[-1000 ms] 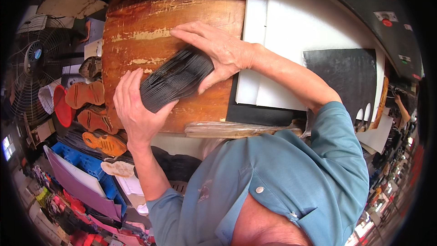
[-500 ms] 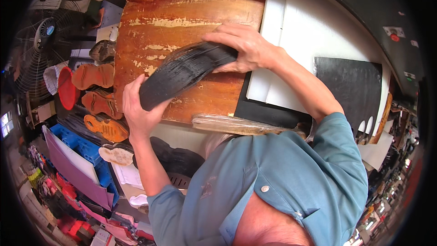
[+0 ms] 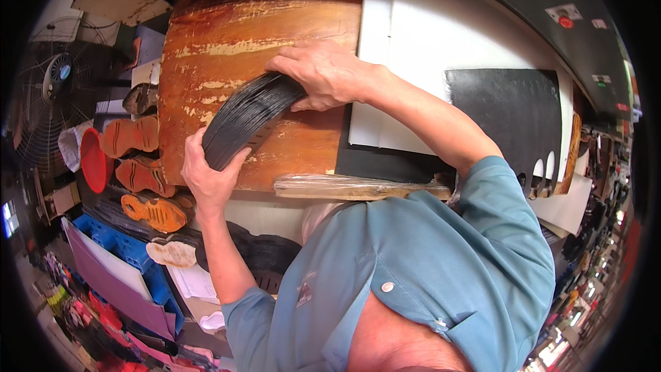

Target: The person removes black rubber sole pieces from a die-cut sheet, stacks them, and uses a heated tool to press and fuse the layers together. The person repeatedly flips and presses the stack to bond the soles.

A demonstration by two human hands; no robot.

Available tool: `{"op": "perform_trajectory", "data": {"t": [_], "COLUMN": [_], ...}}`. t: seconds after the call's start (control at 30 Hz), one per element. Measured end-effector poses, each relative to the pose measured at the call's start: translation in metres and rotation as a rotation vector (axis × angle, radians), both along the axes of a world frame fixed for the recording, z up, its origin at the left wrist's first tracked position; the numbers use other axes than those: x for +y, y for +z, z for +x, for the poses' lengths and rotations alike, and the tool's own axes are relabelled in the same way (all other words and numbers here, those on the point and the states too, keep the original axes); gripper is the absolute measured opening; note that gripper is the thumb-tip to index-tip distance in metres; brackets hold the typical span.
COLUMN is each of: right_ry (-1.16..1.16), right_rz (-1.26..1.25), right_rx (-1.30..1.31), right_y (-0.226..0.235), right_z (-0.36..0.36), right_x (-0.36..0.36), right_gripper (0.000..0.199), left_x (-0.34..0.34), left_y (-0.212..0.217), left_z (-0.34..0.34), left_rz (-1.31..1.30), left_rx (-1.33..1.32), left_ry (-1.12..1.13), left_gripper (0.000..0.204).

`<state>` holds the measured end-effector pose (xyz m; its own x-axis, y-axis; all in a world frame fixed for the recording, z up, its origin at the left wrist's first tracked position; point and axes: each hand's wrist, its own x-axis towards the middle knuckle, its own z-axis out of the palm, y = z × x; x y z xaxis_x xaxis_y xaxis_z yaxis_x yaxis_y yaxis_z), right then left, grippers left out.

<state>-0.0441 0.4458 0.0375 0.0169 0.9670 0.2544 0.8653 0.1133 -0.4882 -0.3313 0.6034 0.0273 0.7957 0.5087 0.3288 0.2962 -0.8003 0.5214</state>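
A bent stack of thin black soles (image 3: 246, 116) is held between my two hands above a worn wooden board (image 3: 275, 34). My left hand (image 3: 208, 176) is closed round its near left end, thumb on one side and fingers on the other. At the far right end my right hand (image 3: 323, 74) grips it, with the fingers over the top and the thumb below. The layers' edges face up in a curve, and small slots show on the lower side. More black slotted soles (image 3: 265, 251) lie near my left forearm, partly hidden by it.
White sheets (image 3: 427, 27) and a black sheet with cut-outs (image 3: 506, 117) lie at right. A plastic-wrapped wooden strip (image 3: 351, 187) runs along the near edge. At left are brown soles (image 3: 131, 134), an orange sole (image 3: 153, 212), a red bowl (image 3: 95, 160), a fan (image 3: 58, 77) and a blue crate (image 3: 103, 231).
The stack is bent into a stronger curve, with its layers' edges more evenly lined up. My right hand has come closer to my left. The whole view has shifted slightly.
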Motion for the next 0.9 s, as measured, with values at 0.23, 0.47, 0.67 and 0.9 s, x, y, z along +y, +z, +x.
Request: {"op": "perform_trajectory", "data": {"t": [0.23, 0.47, 0.67, 0.9], "right_ry": [-0.090, -0.199, -0.289, -0.518], "right_rz": [-0.017, -0.017, 0.062, -0.047], "right_rx": [-0.054, -0.055, -0.092, -0.171], "right_y": [0.032, 0.026, 0.045, 0.103], "right_z": [-0.029, -0.052, -0.066, -0.117], "right_x": [-0.045, -0.062, -0.087, -0.170], "right_gripper": [0.070, 0.054, 0.051, 0.090], "left_x": [-0.002, 0.013, 0.017, -0.004], "left_y": [0.038, 0.028, 0.060, 0.063], "left_z": [0.001, 0.027, 0.051, 0.133], "left_rz": [0.031, 0.092, 0.319, 0.331], "left_rx": [-0.108, 0.099, -0.017, -0.292], "left_ry": [-0.118, -0.201, -0.299, -0.516], "left_gripper": [0.077, 0.069, 0.069, 0.073]}}
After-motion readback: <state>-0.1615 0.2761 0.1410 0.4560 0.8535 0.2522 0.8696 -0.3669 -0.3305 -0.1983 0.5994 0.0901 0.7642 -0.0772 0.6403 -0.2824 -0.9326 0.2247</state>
